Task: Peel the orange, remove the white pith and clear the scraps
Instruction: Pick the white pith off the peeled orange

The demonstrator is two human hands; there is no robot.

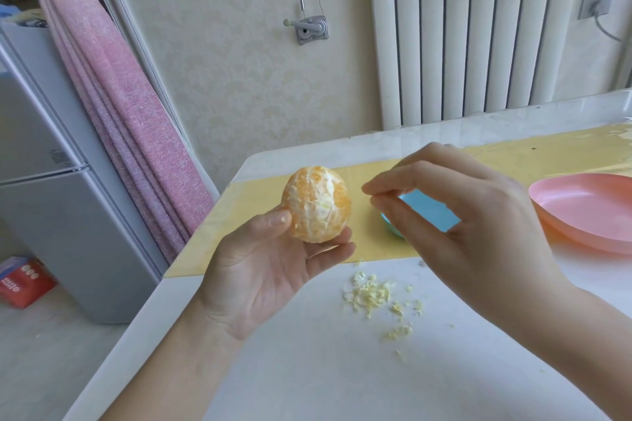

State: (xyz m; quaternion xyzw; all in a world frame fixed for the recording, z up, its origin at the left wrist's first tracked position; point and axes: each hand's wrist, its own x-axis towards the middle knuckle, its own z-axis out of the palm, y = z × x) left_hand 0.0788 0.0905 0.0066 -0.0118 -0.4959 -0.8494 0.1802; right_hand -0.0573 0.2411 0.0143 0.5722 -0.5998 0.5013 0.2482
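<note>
**Pith removal in hand, cleanup not started**

Peel is off. The orange (316,203) sits in the left hand (270,267), grip closed round its lower half, thumb on the near-left side, held above the desk (307,369). White pith still streaks its face.

The right hand (472,215) is just right of the orange, grip narrow: thumb and forefinger pinched tip to tip. Any pith thread between them is too small to see.

Judgement: mid-pith step. Next move needs a fingertip pinch on the remaining white strands, turning the orange to expose them.

Scraps (369,294) lie loose on the desk, below-right of the orange, in no container.

- Blue bowl (427,212), right of the orange: mostly hidden by the right hand, contents can't tell.
- Pink dish (588,212), further right: no scraps in the visible part.
</note>
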